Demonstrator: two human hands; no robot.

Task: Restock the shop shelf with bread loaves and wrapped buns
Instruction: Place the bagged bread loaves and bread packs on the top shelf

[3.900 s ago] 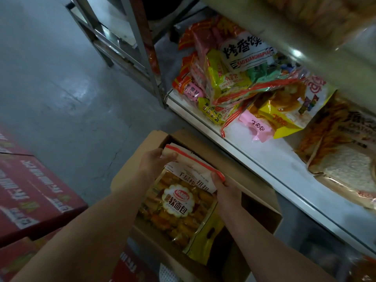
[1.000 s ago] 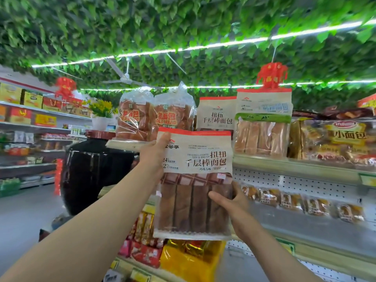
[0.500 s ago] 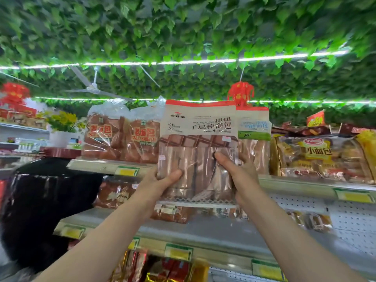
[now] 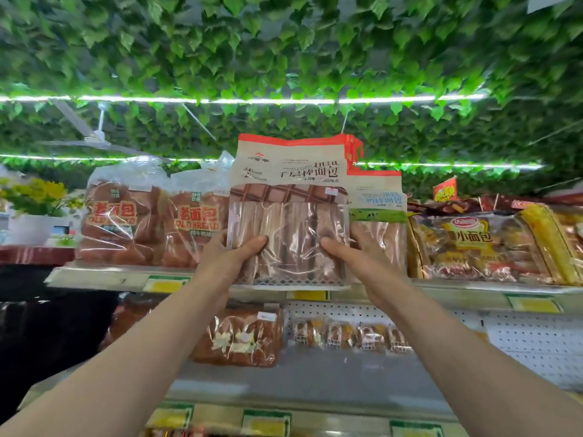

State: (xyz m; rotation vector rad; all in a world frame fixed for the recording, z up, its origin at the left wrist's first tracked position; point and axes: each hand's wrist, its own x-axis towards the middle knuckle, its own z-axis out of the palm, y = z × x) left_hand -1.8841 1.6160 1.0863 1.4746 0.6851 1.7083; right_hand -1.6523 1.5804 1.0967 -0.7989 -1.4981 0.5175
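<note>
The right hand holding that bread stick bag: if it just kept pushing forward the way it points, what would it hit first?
Probably the blue-and-green labelled bag standing on the top shelf just behind the right hand and its bread stick bag. Depth is hard to judge here.

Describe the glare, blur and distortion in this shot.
Head view: light strips glow blown-out; glare streaks the bag held by the left hand and right hand; leaves smear toward the edges; the top shelf bows from wide-angle distortion.

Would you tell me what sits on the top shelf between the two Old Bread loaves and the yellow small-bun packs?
In the head view, the bread-stick pack held by the left hand and right hand, with a green-striped pack behind it.
</note>
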